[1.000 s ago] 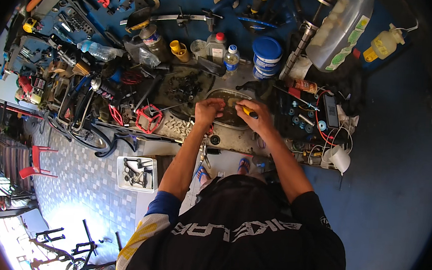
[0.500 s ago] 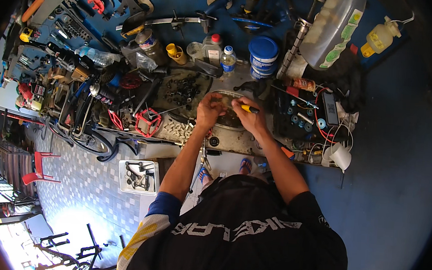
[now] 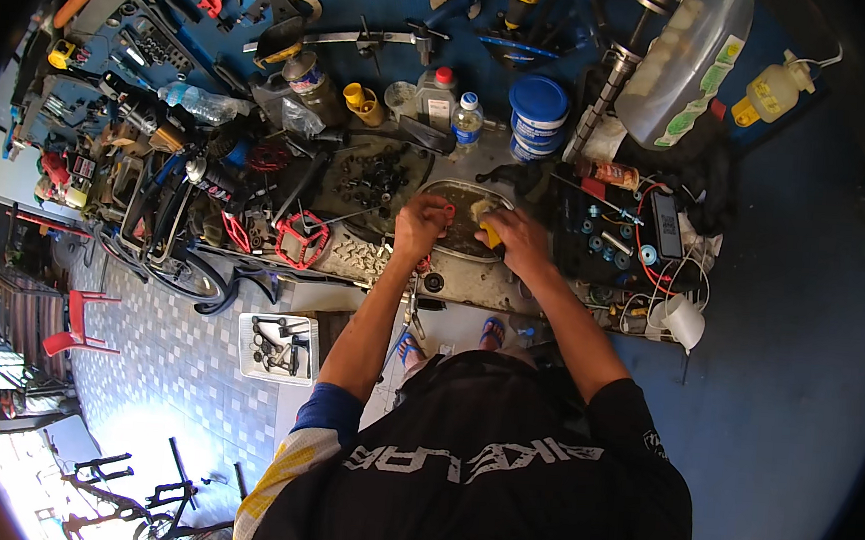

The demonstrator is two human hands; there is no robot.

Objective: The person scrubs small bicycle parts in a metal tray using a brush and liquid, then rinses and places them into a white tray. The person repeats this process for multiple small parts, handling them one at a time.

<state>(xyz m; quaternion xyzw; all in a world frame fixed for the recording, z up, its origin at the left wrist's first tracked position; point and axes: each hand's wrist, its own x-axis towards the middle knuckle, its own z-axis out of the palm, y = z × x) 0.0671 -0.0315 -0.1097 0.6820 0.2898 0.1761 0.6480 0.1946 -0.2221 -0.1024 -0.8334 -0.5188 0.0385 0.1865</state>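
Note:
Over an oval metal tray (image 3: 466,183) of murky liquid, both of my hands work close together. My left hand (image 3: 418,231) is closed in a pinch at the tray's left side, holding a small red part (image 3: 448,214) by its fingertips. Gripped in my right hand (image 3: 523,244) is a yellow-handled brush (image 3: 491,235), tilted down over the tray; a pale tuft that looks like its bristles shows beyond the yellow. The fingers partly hide both things. Left of the tray, many small dark parts (image 3: 374,178) lie in a second shallow tray.
Red pedals (image 3: 301,239) and a chain (image 3: 361,257) lie to the left. Bottles (image 3: 467,120) and a blue-lidded tub (image 3: 536,117) stand behind. At right are small metal parts (image 3: 610,244), a phone (image 3: 666,226) and a white cup (image 3: 683,320). A white basket (image 3: 276,369) sits below the bench.
My right hand has turned, so the brush's yellow part now points down into the tray with the pale tuft showing. The red part now shows at my left fingertips. The view has shifted slightly.

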